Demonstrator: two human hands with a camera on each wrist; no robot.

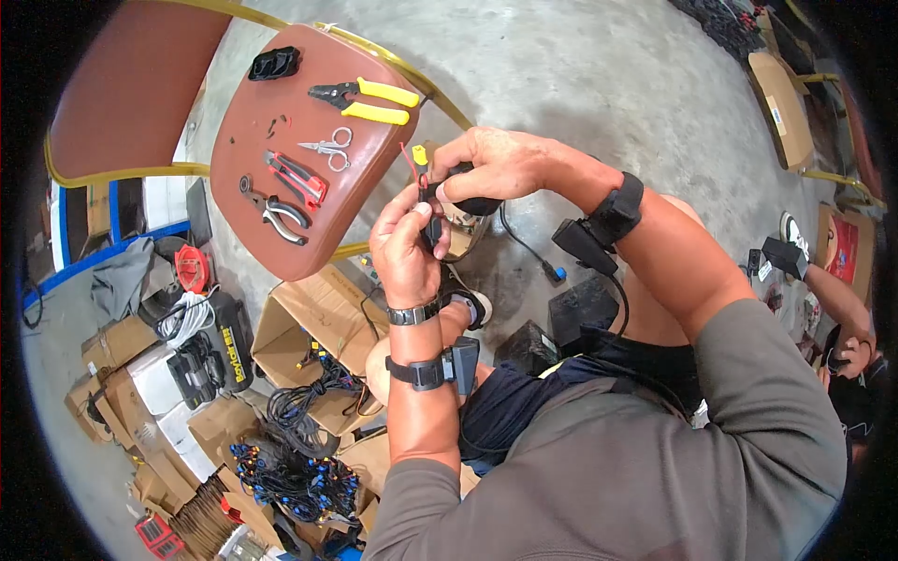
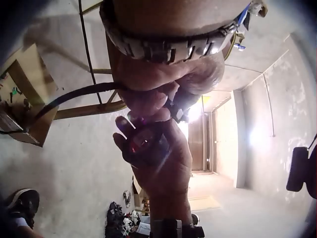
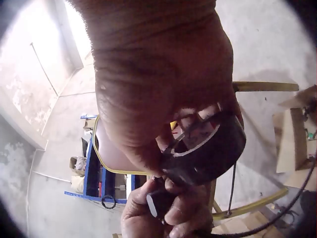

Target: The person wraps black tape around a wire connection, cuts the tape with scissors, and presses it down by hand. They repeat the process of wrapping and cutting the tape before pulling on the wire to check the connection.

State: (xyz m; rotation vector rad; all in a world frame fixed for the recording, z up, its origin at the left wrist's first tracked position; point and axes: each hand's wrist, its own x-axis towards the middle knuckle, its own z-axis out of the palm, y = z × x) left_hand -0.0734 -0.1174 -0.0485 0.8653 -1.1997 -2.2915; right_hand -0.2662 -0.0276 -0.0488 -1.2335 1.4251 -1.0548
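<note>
In the head view my left hand (image 1: 407,234) pinches a black cable piece (image 1: 430,224) upright between thumb and fingers. A yellow connector (image 1: 419,155) and a thin red wire (image 1: 409,165) stick up just above those fingers. My right hand (image 1: 500,164) grips a roll of black tape (image 3: 213,158), its fingers through and around the ring in the right wrist view. Roll and cable piece meet closely between both hands. From the left wrist view, the tape roll (image 2: 157,151) lies against the right palm, and a black cable (image 2: 74,94) trails away from the left hand.
A brown chair seat (image 1: 253,224) holds yellow-handled wire strippers (image 1: 374,100), scissors (image 1: 329,148), a red utility knife (image 1: 297,178), pliers (image 1: 273,210) and a black bundle (image 1: 275,64). Open cardboard boxes and tangled cables (image 1: 295,481) lie lower left. Another person's arm (image 1: 840,299) shows at right.
</note>
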